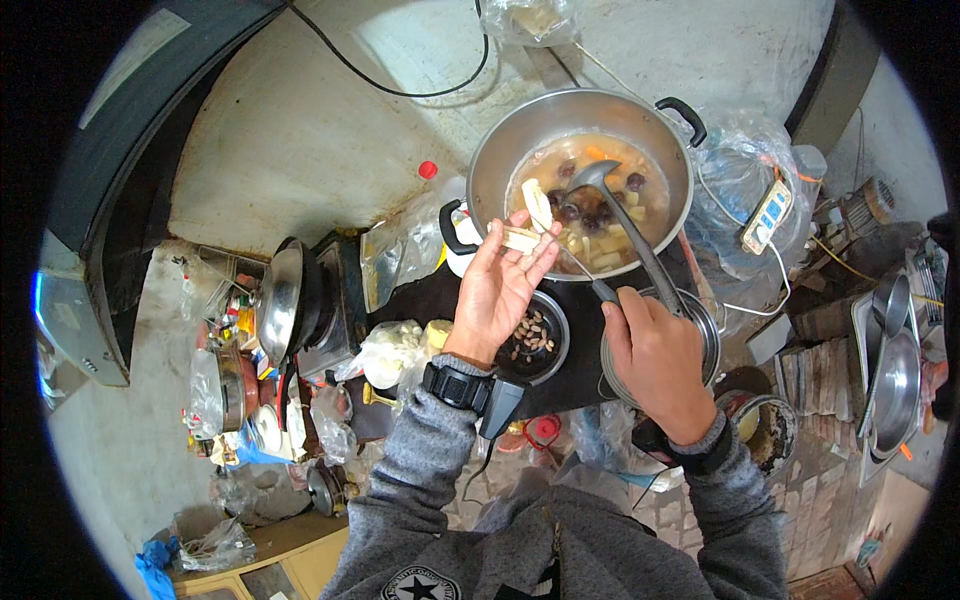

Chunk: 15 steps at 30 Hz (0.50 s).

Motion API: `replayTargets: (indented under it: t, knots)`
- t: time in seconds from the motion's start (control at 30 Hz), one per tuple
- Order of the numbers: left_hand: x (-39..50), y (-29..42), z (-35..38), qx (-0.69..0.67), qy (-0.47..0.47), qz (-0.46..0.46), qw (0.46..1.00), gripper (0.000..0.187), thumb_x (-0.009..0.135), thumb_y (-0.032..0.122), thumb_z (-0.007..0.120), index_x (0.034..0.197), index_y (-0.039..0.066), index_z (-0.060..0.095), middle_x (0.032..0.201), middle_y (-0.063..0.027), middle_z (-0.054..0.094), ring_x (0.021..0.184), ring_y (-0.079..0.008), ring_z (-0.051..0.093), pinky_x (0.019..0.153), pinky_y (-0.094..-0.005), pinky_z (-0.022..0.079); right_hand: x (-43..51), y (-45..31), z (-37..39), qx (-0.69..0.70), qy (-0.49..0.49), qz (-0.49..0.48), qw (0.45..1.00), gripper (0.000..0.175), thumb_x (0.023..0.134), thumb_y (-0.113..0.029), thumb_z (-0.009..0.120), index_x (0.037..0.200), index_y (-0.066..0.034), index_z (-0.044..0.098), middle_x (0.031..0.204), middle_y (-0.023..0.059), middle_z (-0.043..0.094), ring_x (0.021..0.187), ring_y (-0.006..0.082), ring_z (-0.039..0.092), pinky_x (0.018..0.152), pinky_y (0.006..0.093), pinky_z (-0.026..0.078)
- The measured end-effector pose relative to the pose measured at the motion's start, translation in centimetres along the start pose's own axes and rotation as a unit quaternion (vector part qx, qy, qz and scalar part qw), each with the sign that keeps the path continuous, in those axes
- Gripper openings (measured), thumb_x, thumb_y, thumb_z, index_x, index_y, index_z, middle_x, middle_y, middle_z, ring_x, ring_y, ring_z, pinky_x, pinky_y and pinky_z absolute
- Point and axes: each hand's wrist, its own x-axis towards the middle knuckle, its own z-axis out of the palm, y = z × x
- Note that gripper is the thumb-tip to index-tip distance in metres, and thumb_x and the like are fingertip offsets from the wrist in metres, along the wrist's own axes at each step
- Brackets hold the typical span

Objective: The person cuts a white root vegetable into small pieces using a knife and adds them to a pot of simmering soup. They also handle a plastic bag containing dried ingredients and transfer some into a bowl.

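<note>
My left hand [504, 289], palm up at the near rim of a large steel pot [491, 139], holds pale, peeled food pieces that look like banana [535, 204]. In my right hand [656, 356] is a small knife [604, 291], its thin blade reaching toward the left fingers. Broth [544, 154] in the pot holds dark red dates [592, 217], pale chunks [611, 244] and orange pieces. A grey ladle [637, 232] dips into it, its handle over the near rim and running behind my right hand; whether they touch I cannot tell.
Below my left hand stands a dark bowl [559, 360] with nuts or beans. Metal dishes [712, 330] lie under my right hand. A power strip [766, 216] hangs against plastic bags right of the pot. Leftward are a bagged pale food [394, 349] and a steel wok lid [281, 300].
</note>
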Motion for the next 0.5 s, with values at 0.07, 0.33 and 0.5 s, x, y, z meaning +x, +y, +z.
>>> replayTargets:
  t: [0.07,0.33,0.5]
  knots:
    - [0.7,-0.1,-0.5,0.027,0.012,0.002,1.0,0.041,0.102,0.03,0.045,0.13,-0.001,0.042,0.137,-0.0278,0.045,0.131,-0.0366,0.044,0.109,-0.045,0.041,0.3,0.4,0.3,-0.006,0.002,0.01,1.0,0.015,0.089,-0.016,0.063,0.092,-0.002,0.06,0.064,0.0144,0.058,0.052,0.0336,0.057,0.045,0.0419,0.043]
    - [1.2,0.4,-1.7,0.013,0.011,-0.01,1.0,0.041,0.102,0.03,0.045,0.129,-0.001,0.042,0.136,-0.0242,0.047,0.131,-0.0373,0.043,0.109,-0.0478,0.04,0.4,1.7,0.5,-0.009,0.037,0.015,0.999,0.02,0.091,-0.021,0.059,0.079,-0.0065,0.053,0.06,0.0118,0.057,0.048,0.0327,0.057,0.042,0.0421,0.044]
    - [-0.5,1.4,-2.6,0.032,0.05,-0.004,0.998,0.04,0.102,0.035,0.044,0.122,0.001,0.047,0.129,-0.0224,0.053,0.124,-0.0353,0.051,0.104,-0.0484,0.045,0.0,2.5,-0.6,0.015,0.016,0.053,0.998,0.019,0.09,-0.02,0.06,0.08,-0.0046,0.056,0.063,0.0138,0.059,0.054,0.0338,0.059,0.047,0.0432,0.044]
